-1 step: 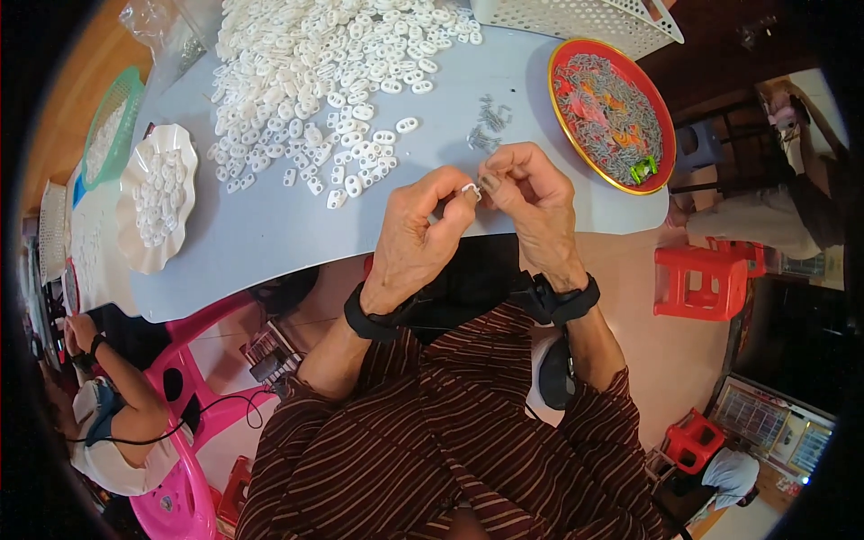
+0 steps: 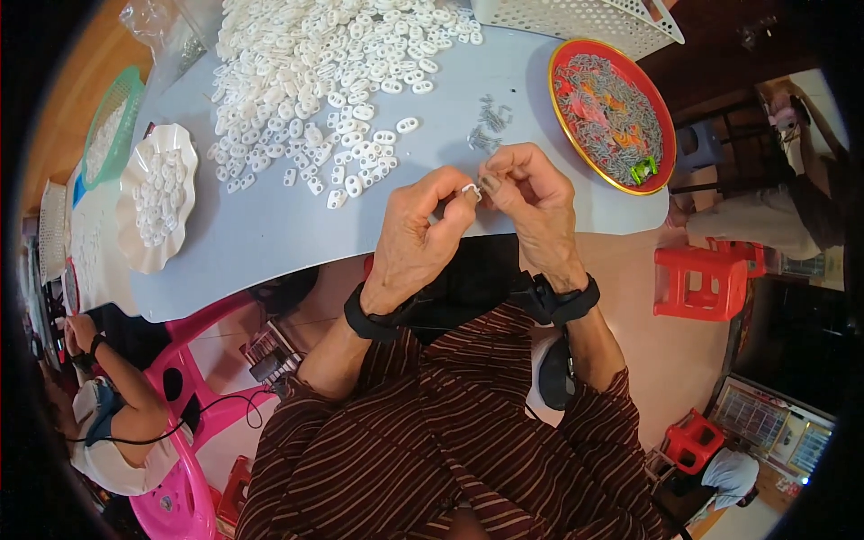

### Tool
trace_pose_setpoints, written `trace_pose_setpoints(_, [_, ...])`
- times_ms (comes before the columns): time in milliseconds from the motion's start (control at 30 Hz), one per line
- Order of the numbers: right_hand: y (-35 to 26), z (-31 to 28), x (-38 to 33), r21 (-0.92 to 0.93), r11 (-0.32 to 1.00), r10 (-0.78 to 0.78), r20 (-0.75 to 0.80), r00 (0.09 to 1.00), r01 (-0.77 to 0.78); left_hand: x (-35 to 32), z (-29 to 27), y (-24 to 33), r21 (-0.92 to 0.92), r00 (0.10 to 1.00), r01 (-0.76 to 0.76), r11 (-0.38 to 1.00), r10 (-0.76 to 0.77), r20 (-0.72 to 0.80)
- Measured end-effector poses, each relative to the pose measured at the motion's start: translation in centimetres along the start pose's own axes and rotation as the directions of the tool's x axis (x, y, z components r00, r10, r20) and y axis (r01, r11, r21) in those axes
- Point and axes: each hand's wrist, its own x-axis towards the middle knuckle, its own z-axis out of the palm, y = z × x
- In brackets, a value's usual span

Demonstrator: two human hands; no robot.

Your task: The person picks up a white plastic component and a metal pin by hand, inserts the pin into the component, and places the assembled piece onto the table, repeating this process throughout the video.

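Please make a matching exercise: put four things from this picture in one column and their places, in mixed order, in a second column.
Things:
1. red tray
2. white scalloped dish
3. small white piece
4. red stool

Places:
A. on the floor, right of the table
B. between the fingertips of both hands
C. table's left end
D. table's right end, holding grey metal parts

Pairs: 1-D, 2-C, 3-B, 4-A

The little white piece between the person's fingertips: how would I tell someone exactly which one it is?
Start at the pale grey table with its big heap of white plastic pieces. Come to the near edge, where the left hand and right hand meet above it. The small white piece is pinched between their fingertips, the only one lifted off the table.
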Motion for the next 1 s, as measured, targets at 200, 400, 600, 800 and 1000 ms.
trace_pose_setpoints(200, [0.4, -0.2, 0.0, 0.049, 0.998, -0.052, 0.027, 0.998, 0.050, -0.1, -0.1, -0.3, 0.016, 0.999, -0.033, 0.999, 0.033, 0.028])
trace_pose_setpoints(400, [0.4, -0.2, -0.1, 0.006, 0.997, -0.080, 0.040, 0.996, 0.080, -0.1, 0.1, -0.4, -0.006, 0.998, -0.069, 0.998, 0.069, -0.005])
trace_pose_setpoints(600, [0.3, 0.0, 0.0, -0.030, 0.995, -0.098, 0.014, 0.995, 0.098, 0.1, 0.1, -0.5, 0.077, 0.989, -0.147, 0.986, 0.149, -0.018])
trace_pose_setpoints(800, [-0.1, -0.6, 0.0, -0.077, 0.996, -0.039, 0.115, 0.993, 0.048, 0.2, -0.9, -0.2, 0.020, 0.992, -0.054, 0.998, 0.052, 0.113])
trace_pose_setpoints(1000, [0.0, 0.1, -0.5, -0.239, 0.962, -0.113, 0.094, 0.989, 0.133, 0.1, -0.7, -0.1, -0.001, 0.991, -0.050, 0.999, 0.050, 0.122])
